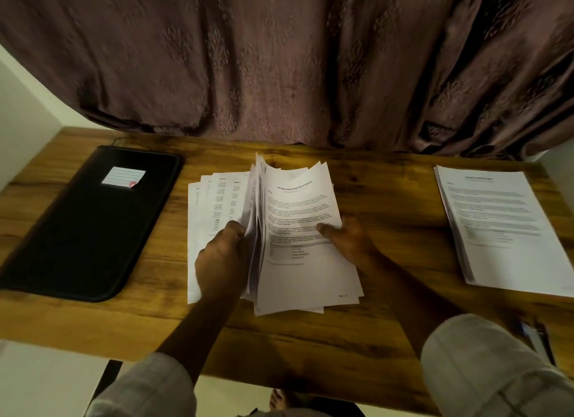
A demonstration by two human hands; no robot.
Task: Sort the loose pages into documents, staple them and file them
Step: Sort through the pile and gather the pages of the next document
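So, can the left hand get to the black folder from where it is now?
Probably yes: nothing stands on the table between the left hand and the black folder. But its fingers grip the pages, so it would have to let go first.

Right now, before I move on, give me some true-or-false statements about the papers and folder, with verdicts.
1. The black folder lies open. False: it lies closed, on the left of the table.
2. Both hands are on the central stack. True: the left hand grips lifted pages and the right hand holds the right side.
3. A second pile lies apart, at the table's right. True.
4. The folder's cover is bare. False: a white label sits on it.
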